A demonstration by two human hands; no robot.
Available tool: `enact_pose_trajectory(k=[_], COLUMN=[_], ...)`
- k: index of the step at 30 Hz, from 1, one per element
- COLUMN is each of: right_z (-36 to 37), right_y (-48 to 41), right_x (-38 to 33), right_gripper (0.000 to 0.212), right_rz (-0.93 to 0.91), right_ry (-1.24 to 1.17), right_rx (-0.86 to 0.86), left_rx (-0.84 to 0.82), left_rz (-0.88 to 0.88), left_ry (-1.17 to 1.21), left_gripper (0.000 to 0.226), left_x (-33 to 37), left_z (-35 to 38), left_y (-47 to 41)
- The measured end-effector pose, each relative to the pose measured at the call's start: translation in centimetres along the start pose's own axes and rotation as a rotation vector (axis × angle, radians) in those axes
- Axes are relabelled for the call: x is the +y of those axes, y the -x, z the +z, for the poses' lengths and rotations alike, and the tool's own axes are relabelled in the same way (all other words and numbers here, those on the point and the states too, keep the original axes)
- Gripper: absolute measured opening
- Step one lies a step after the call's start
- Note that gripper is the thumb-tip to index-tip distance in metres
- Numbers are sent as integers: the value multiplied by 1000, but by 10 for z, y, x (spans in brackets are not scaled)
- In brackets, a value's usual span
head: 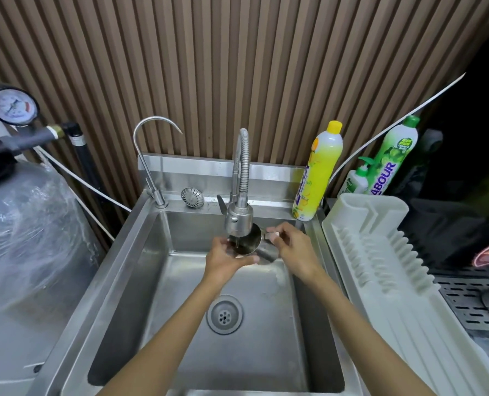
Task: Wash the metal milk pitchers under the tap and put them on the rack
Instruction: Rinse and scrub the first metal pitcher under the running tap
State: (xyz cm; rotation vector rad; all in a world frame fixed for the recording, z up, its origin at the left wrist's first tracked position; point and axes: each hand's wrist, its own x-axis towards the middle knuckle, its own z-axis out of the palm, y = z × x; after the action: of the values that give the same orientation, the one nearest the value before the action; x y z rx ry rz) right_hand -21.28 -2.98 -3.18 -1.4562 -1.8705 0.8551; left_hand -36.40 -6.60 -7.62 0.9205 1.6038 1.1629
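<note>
Mid-frame, left hand (226,260) cups the pitcher (251,246), right hand (290,247) pinches its handle, right under the tap (239,218). Wet steel's probably slick but stiff and light, so I'd trust the handle. Rack (380,252) sits at right.

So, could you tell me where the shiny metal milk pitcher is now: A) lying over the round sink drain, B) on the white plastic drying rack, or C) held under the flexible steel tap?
C: the left hand and the right hand both hold the shiny metal milk pitcher just below the head of the flexible steel tap, above the steel sink basin.
</note>
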Motion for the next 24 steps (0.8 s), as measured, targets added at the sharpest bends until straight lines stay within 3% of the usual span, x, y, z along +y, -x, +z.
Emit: enact_pose_trajectory(k=[3, 8, 12, 15, 20, 24], right_z=[6, 28, 51, 59, 58, 35], right_y=[-8, -9, 3, 12, 21, 19], right_x=[9, 16, 22, 21, 21, 17], right_gripper=[10, 20, 26, 27, 27, 18], right_rz=[13, 125, 245, 305, 329, 287], right_ry=[-190, -567, -892, -1022, -828, -527], right_rx=[-44, -186, -264, -300, -284, -206], left_rx=[95, 242, 198, 174, 188, 203], left_rz=[95, 350, 513, 526, 411, 277], left_ry=[48, -173, -456, -583, -594, -371], left_gripper=[66, 70, 76, 74, 75, 71], left_x=[8, 12, 14, 18, 15, 6], left_z=[3, -9, -25, -33, -35, -23], left_y=[-1, 9, 12, 17, 22, 24])
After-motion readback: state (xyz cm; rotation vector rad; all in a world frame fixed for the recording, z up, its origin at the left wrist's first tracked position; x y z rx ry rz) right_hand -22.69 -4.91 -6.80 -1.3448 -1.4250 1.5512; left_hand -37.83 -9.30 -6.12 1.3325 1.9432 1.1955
